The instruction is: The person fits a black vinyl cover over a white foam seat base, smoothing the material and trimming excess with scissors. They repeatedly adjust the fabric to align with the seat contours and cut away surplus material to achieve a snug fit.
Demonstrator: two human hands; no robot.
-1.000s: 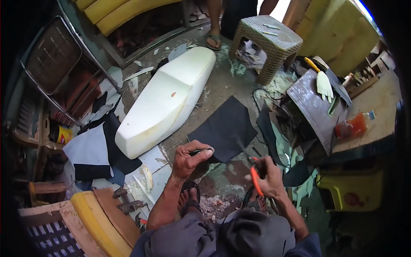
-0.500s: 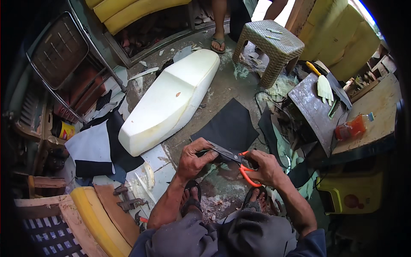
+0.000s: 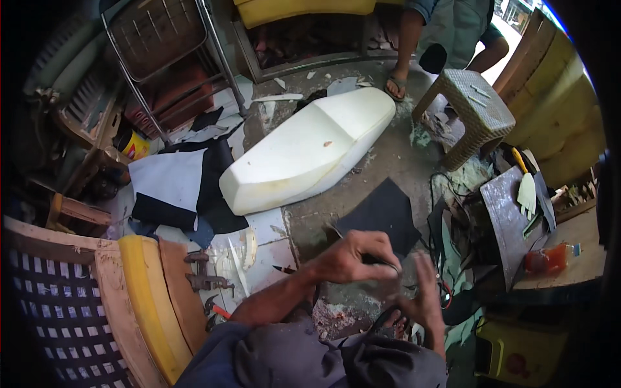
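Note:
My left hand (image 3: 362, 258) is closed, fingers curled, with a dark thin edge showing at its fingertips; what it is I cannot make out. Beside it, my right hand (image 3: 422, 294) is blurred by motion, its fingers stretched and apart. A small orange-red loop (image 3: 446, 295) shows just past the right hand, partly hidden. Beyond my hands a black sheet of material (image 3: 381, 213) lies flat on the floor. Farther off to the left rests a long white foam seat block (image 3: 310, 152), shaped with a raised step.
White-and-black material (image 3: 167, 174) lies left of the foam. A woven-pattern stool (image 3: 482, 97) stands far right, near another person's foot (image 3: 396, 87). At right are a metal sheet (image 3: 511, 213) and an orange-red bottle (image 3: 546, 260). A clamp (image 3: 206, 275) lies lower left.
The orange-handled scissors have left both hands' grip. My right hand has opened and moved beside the left. The view has swung left, so the scene sits farther right.

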